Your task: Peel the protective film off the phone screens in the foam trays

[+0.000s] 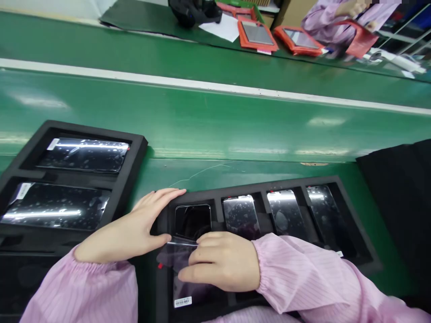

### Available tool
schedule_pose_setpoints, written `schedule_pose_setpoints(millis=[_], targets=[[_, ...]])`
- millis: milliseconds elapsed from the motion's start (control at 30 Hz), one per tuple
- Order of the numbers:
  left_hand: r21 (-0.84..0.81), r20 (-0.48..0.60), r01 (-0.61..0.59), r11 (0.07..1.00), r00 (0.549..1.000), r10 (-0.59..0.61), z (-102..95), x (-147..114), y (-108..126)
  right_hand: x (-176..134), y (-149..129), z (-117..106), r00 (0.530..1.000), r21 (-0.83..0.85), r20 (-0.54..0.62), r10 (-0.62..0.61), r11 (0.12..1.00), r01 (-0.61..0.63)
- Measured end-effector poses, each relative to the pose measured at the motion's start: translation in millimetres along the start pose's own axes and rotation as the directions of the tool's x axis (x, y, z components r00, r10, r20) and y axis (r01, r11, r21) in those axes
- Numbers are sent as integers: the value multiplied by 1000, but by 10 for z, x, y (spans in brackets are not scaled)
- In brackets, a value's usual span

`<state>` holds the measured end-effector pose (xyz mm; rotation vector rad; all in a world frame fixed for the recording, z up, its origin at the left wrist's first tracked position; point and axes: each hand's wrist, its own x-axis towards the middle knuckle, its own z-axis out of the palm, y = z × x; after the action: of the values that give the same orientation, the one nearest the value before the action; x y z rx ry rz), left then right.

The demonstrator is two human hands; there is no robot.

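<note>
A phone screen panel (191, 220) lies in the leftmost slot of a black foam tray (215, 196); its upper part is bare and glossy. A clear protective film (171, 253) with a red tab is lifted over its lower part, folded back toward me. My right hand (222, 262) is closed on the film, its fingertips pinched at the fold. On the tray's left rim rests my left hand (148, 224), fingers stretched out and thumb apart, the thumb tip close to the film's edge. A white barcode label (182, 302) shows below my right hand.
Several film-covered panels (240, 215) fill the other slots. Another foam tray (133, 157) with panels stands at left, and a black sheet-like object (400, 193) at right. Across the green bench (215, 121), a co-worker's hands (353, 9) are near orange-wrapped items (257, 33).
</note>
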<state>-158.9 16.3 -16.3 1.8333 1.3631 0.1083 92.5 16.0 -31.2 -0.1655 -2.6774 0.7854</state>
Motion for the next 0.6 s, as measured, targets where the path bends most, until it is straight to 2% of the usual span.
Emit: schedule_pose_setpoints(millis=[233, 333, 400, 467, 533, 600], targets=[[-8, -12, 21, 1000, 1000, -22, 43, 32, -65, 21, 88, -110, 983, 178, -138, 123, 979, -97], [-1, -108, 28, 1000, 994, -28, 68, 112, -69, 36, 171, -120, 940, 281, -217, 263, 939, -198], [5, -173, 34, 999, 984, -33, 77, 172, -53, 48, 210, -117, 906, 338, -197, 375, 893, -296], [-5, -187, 25, 1000, 982, -26, 77, 216, -35, 66, 234, -113, 891, 345, -148, 429, 867, -360], [-19, -167, 6, 1000, 986, -9, 71, 237, -30, 91, 248, -108, 893, 325, -148, 424, 874, -361], [-21, -150, -21, 1000, 989, 18, 64, 239, -40, 125, 252, -102, 878, 376, -187, 440, 858, -350]])
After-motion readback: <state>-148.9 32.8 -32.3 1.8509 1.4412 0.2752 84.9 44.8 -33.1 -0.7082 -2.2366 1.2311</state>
